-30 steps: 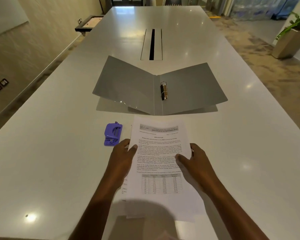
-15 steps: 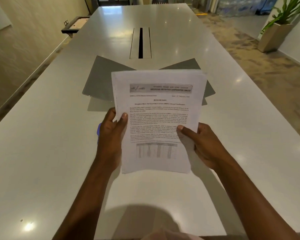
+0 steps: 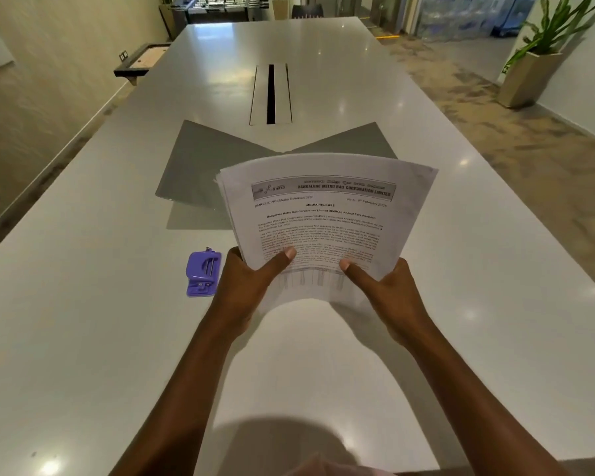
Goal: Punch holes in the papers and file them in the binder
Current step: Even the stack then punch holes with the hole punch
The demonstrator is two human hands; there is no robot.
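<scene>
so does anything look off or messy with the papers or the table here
Only slightly: the papers, held off the table by the left hand and right hand, bow upward, and sheet edges fan out unevenly at the top left. The hole punch and open binder look undisturbed.

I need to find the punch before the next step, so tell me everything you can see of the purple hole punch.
The purple hole punch is a small plastic-looking tool with a flat base and a ridged lever on top. It lies flat on the white table, just left of the left hand, nearer than the grey binder. Nothing grips it; whether the hand brushes it is unclear.
</scene>
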